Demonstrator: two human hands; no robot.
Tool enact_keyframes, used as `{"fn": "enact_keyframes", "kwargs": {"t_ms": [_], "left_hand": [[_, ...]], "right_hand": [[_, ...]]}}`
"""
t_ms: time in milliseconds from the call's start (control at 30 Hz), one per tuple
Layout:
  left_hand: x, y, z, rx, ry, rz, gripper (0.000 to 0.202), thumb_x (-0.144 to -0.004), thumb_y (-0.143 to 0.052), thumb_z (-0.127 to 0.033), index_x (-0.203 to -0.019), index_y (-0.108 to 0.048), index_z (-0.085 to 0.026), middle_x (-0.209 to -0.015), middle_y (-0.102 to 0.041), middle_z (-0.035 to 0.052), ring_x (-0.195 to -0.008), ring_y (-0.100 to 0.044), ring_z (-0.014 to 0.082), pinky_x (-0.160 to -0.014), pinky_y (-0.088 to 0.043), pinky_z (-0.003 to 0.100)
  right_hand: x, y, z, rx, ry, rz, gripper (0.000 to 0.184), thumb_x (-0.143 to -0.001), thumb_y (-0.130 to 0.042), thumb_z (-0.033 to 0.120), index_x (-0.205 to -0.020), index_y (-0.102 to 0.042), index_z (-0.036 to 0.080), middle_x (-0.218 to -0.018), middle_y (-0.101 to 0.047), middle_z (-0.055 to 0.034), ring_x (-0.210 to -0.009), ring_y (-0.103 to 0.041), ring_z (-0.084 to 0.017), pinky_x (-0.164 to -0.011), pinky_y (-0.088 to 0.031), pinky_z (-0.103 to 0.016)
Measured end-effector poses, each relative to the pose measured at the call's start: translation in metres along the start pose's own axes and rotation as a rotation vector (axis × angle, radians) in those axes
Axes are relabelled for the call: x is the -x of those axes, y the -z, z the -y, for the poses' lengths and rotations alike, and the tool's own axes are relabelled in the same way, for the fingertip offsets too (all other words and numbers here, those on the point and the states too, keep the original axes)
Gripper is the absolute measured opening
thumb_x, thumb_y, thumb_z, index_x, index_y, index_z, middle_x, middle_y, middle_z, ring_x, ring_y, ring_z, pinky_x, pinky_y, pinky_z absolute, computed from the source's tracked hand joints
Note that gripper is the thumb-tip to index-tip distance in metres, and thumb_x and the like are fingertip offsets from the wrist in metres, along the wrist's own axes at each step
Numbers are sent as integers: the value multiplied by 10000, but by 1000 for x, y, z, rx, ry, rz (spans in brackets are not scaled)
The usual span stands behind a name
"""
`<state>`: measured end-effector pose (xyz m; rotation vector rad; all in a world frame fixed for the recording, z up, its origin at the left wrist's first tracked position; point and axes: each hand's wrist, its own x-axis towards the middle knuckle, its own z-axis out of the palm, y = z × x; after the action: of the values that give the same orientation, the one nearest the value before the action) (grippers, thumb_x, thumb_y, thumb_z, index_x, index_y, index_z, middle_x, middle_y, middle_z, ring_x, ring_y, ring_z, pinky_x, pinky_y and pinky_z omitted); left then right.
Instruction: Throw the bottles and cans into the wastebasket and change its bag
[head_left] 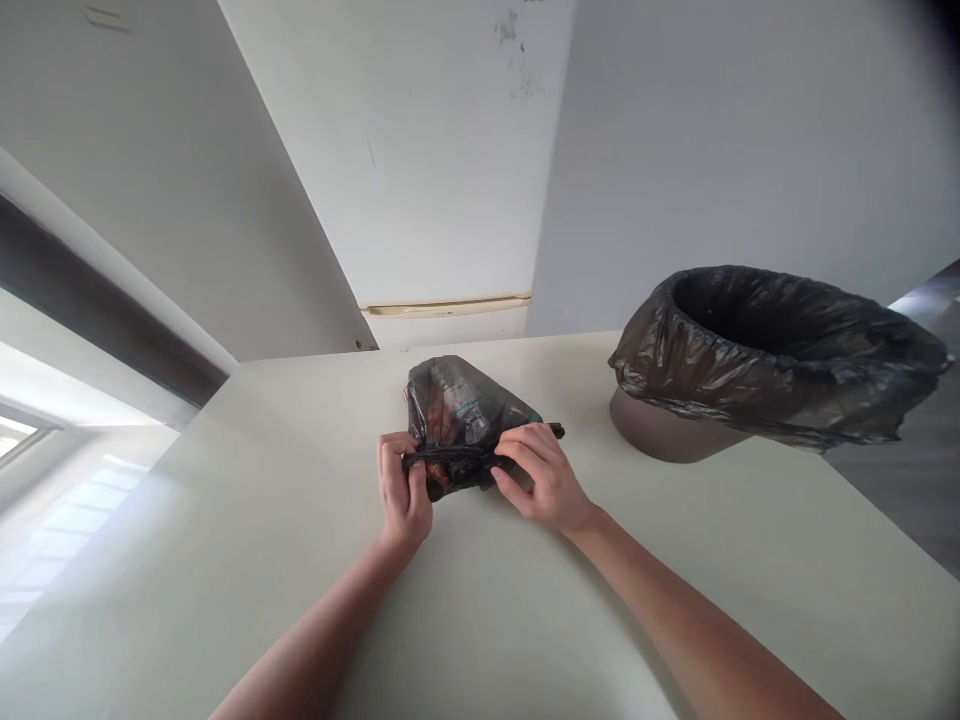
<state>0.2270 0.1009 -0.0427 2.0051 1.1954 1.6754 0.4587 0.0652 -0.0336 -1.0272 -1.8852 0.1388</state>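
Observation:
A small dark, half-transparent plastic bag (459,405) with rubbish inside lies on the pale table (300,560). Its neck is twisted into a strip that runs sideways between my hands. My left hand (403,490) is closed on the left end of that strip. My right hand (541,478) pinches the right end, with a short tail of plastic sticking out past the fingers. Both hands rest at the near side of the bag.
A brown bin (667,435) lined with a black bin bag (772,350) stands on the table to the right. A white fridge (427,200) and grey walls rise behind the table's far edge. The table's left edge drops to a bright floor.

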Motion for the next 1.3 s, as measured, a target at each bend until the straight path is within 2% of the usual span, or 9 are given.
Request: {"fn": "enact_keyframes", "kwargs": {"t_ms": [167, 267, 400, 633, 767, 933, 1067, 1200, 1300], "left_hand": [[-3, 6, -10, -66, -75, 10, 171, -966, -470, -176, -1126, -517, -216, -1077, -519, 83, -974, -543, 226, -852, -488, 382], [-6, 9, -19, -217, -214, 114, 315, -895, -581, -195, -1210, -587, -201, -1157, -523, 123, -1065, -553, 275, -930, -481, 450], [-6, 5, -24, -345, -295, 244, 318, -837, -692, -220, -1154, -687, -219, -1188, -542, 132, -1083, -566, 297, -972, -444, 498], [-8, 0, -22, -421, -303, 288, 159, -807, -758, -233, -965, -749, -238, -1124, -602, 115, -1067, -560, 300, -988, -430, 505], [-8, 1, -20, -402, -309, 279, 75, -819, -731, -184, -874, -734, -234, -1105, -621, 106, -1039, -567, 285, -969, -433, 494], [-7, 3, -18, -350, -282, 222, 111, -851, -684, -159, -937, -718, -222, -1090, -606, 111, -1006, -583, 266, -924, -449, 467], [-7, 4, -17, -341, -265, 163, 110, -889, -644, -158, -959, -703, -219, -1059, -594, 105, -977, -589, 254, -912, -455, 461], [-7, 6, -16, -320, -249, 134, 126, -921, -604, -146, -971, -699, -211, -1052, -582, 107, -979, -575, 252, -900, -456, 450], [-7, 6, -15, -317, -217, 104, 139, -963, -555, -154, -965, -683, -209, -1037, -580, 105, -950, -560, 244, -879, -447, 438]], "right_hand": [[-4, -1, 1, 3, 20, 84, 120, -1003, -639, 292, -1102, -625, 225, -997, -726, -64, -924, -635, -237, -890, -454, -447], [-3, -3, 0, -1, 31, 125, 190, -993, -675, 307, -1155, -625, 222, -1033, -749, -65, -953, -664, -241, -927, -451, -465], [-3, -4, -1, 3, 41, 159, 253, -979, -705, 305, -1207, -632, 223, -1114, -768, -69, -1019, -689, -252, -970, -447, -476], [-1, -4, -1, 51, 21, 151, 176, -998, -622, 207, -1171, -654, 218, -1177, -755, -82, -994, -675, -239, -955, -449, -469], [-1, -4, -1, 54, 20, 129, 131, -999, -598, 198, -1113, -660, 213, -1096, -734, -84, -972, -673, -228, -928, -450, -442], [0, -3, -2, 36, 21, 144, 111, -999, -597, 224, -1095, -652, 211, -1012, -725, -70, -898, -664, -210, -886, -426, -428], [2, -4, -7, 27, 99, 206, 213, -970, -685, 303, -1156, -649, 207, -996, -733, -66, -888, -647, -219, -888, -404, -435], [3, -5, -11, 57, 101, 209, 188, -994, -535, 113, -1098, -659, 209, -904, -690, -48, -820, -587, -192, -875, -394, -415], [2, -3, -11, 15, 23, 103, 192, -928, -506, 71, -994, -621, 210, -885, -640, -44, -805, -551, -196, -851, -392, -406]]}}
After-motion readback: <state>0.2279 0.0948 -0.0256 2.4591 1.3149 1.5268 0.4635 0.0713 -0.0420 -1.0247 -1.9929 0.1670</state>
